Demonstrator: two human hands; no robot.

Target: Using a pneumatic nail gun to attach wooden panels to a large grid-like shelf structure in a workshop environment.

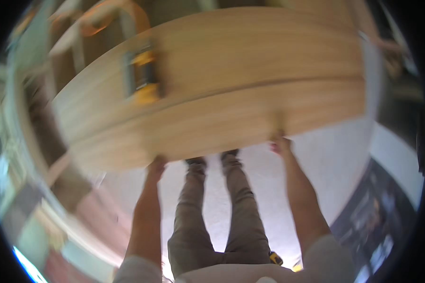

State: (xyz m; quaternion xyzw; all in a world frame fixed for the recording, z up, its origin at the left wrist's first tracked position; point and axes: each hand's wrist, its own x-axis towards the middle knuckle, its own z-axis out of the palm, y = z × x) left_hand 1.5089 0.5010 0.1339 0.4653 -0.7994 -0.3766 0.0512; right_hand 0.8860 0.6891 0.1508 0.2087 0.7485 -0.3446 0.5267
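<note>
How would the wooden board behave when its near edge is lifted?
The wooden board is probably stiff: no clear sag shows between the left hand and right hand. Being broad, it may feel heavy. The yellow-and-black tool lying on it could slide if tilted.

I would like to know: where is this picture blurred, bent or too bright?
Head view: the yellow tool is smeared, the left hand and right hand soft; the wood has a bowed far edge, probably from the fisheye; the floor is nearly washed out between the legs.
</note>
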